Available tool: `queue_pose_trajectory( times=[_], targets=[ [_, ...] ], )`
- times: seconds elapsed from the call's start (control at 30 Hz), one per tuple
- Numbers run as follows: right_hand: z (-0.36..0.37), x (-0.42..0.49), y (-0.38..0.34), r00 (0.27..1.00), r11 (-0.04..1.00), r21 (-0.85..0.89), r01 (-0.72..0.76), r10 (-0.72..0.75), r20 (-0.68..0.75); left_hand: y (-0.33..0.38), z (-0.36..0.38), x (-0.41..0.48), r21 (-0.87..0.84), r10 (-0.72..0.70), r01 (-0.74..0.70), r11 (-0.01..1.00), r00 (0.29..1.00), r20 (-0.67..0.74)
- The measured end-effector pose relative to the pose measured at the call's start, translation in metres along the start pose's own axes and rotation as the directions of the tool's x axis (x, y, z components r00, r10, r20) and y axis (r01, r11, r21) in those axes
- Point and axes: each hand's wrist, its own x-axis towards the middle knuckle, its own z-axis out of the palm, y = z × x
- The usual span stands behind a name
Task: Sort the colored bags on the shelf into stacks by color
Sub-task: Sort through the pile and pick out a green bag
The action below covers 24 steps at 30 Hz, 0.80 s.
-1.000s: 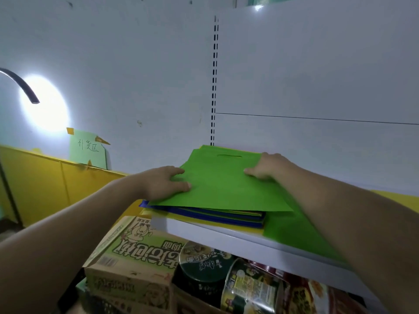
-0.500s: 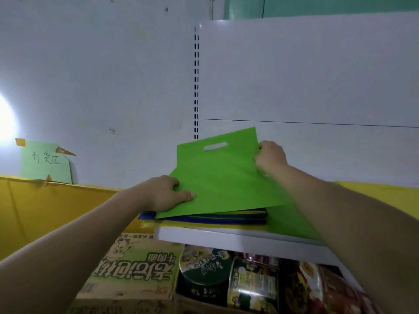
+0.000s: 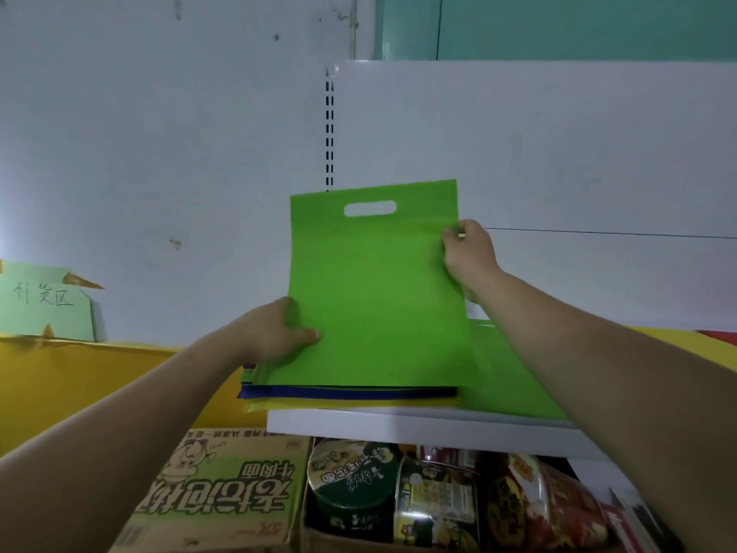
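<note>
Green bag point(image 3: 379, 297) stands nearly upright in front of me, its long axis running from the near bottom edge up to the far top, where the cut-out handle slot sits close to the top hem. The broad face is turned toward me and leans a little away at the top. I see my left hand point(image 3: 275, 333) pinching the lower left edge, thumb lying across the front face. My right hand point(image 3: 468, 253) is closed on the upper right edge, fingers curled round it. The bottom edge of the bag meets the mixed stack point(image 3: 351, 395) of blue and yellow bags, which lies flat at the near left end of the white shelf point(image 3: 418, 427) and slightly overhangs its left end. Just right of that stack another green bag point(image 3: 514, 389) lies flat on the shelf, partly under my right forearm. Above and behind the raised bag the white back panel point(image 3: 558, 153) is bare, leaving open room upward and to the right. Below the shelf lip sit a cardboard carton point(image 3: 223, 496) and noodle cups point(image 3: 355, 488), close beneath.
</note>
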Motion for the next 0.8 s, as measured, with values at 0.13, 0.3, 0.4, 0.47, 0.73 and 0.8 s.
queue_pose_trajectory(
  times=[0.13,0.3,0.4,0.47,0.73,0.8],
  targets=[
    [-0.019,0.000,-0.019,0.994,0.991,0.134,-0.024,0.037,-0.102,0.006,-0.007,0.004,-0.372,0.020,-0.081,0.925,0.986,-0.165],
    [-0.051,-0.009,-0.019,0.992,0.991,0.112,-0.068,0.080,-0.100,0.024,-0.007,0.007,-0.577,0.022,-0.170,0.799,0.967,-0.255],
    [-0.072,-0.019,-0.006,0.970,0.967,0.076,-0.241,0.236,0.064,0.044,-0.002,0.007,-0.576,0.061,-0.215,0.789,0.959,-0.275],
    [-0.088,-0.020,0.002,0.970,0.968,0.052,-0.244,0.245,-0.005,0.059,0.006,0.008,-0.567,0.093,-0.227,0.792,0.962,-0.255],
    [-0.175,-0.001,0.033,0.971,0.974,-0.072,-0.215,0.205,-0.122,0.139,0.058,0.003,-0.399,0.208,-0.268,0.877,0.960,-0.187],
    [-0.195,0.006,0.048,0.970,0.967,-0.104,-0.233,0.222,-0.102,0.159,0.073,0.004,-0.295,0.239,-0.277,0.914,0.958,-0.158]
  ],
)
